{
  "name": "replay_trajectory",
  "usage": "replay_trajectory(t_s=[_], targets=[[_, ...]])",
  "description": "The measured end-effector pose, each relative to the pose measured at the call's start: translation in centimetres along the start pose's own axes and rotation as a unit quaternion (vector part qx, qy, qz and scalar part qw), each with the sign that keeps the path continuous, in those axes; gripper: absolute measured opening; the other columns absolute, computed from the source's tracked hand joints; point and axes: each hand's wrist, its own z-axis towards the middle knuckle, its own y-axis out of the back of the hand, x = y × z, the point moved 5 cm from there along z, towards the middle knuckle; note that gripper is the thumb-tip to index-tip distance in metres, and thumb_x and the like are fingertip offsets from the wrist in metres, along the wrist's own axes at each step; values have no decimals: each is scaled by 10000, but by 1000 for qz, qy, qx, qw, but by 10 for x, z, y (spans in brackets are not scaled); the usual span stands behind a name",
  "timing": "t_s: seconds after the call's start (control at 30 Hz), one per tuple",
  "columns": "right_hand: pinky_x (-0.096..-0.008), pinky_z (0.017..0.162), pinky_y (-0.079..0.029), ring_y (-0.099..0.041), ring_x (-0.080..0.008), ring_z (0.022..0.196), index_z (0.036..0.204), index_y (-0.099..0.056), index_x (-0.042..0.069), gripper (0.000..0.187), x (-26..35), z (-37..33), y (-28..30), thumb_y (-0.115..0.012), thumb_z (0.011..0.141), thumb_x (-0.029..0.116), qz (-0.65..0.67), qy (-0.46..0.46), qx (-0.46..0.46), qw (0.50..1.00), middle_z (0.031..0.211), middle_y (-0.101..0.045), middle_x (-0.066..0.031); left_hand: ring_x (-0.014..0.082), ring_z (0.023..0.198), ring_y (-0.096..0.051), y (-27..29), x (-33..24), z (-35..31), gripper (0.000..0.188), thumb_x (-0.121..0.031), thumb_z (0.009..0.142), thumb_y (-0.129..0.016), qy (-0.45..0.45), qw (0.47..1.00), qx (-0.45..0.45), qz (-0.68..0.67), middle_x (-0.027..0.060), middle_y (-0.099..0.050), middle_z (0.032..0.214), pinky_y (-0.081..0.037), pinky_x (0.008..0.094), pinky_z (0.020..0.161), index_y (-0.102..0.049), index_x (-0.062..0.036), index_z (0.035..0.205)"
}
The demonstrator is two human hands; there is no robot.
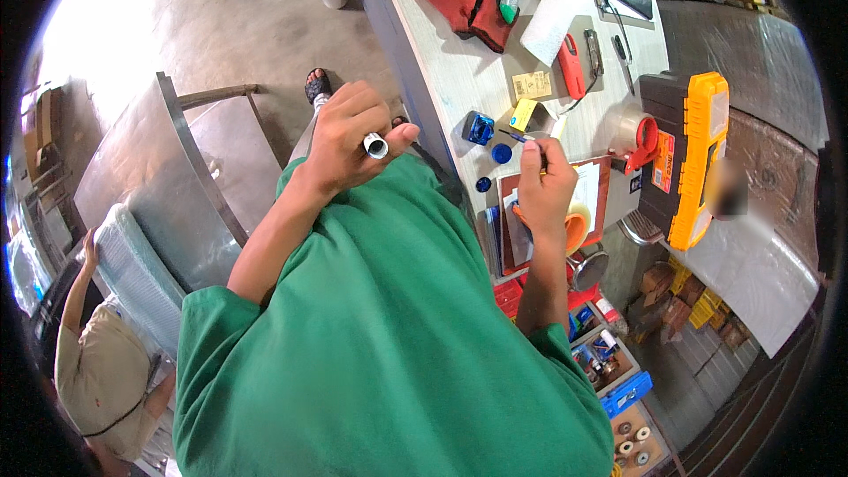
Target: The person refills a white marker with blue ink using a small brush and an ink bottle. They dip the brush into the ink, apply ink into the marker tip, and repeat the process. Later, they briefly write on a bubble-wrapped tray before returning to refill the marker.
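Note:
My left hand (344,128), raised over my lap, is closed around a silver tube (375,147) whose round open end faces up. Over the table edge, my right hand (548,184) pinches a thin dark pen-like tool (519,136), its tip pointing left. Close to that tip stands a small blue ink bottle (478,128). A round blue cap (502,154) lies just below it, and a smaller dark blue round piece (483,185) is nearer me. Beyond the tool sits a small yellow box (530,115). My right fingers partly hide the tool's rear end.
Farther along the table (424,62) are red-and-black gloves (473,4), a red utility knife (571,66) and a white roll (556,18). A tape dispenser (640,141) and a black-and-yellow toolbox (693,159) stand right. Another person (106,371) is at lower left, beside wrapped sheets.

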Motion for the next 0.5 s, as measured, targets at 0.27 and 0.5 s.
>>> replay_trajectory(t_s=[0.27, 0.5], targets=[[-468, 554, -487, -640, -385, 617, 882, -565, 37, 226, -15, 4, -41, -671, 992, 204, -212, 97, 73, 970, 681, -633, -160, 272, 649, -495, 0, 0, 3, 404, -175, 836, -849, -5, 1000, 1, -4, 71, -519, 676, -394, 406, 607, -512, -67, 642], [-473, 609, -550, -679, -360, 659, 845, -564, 72, 199, -11, 13, -50, -677, 949, 199, -317, 169, 77, 930, 752, -680, -145, 266, 642, -488, 3, 1, 3, 395, -177, 835, -848, -3, 1000, -6, -3, 68, -515, 671, -392, 403, 600, -518, -71, 646]])
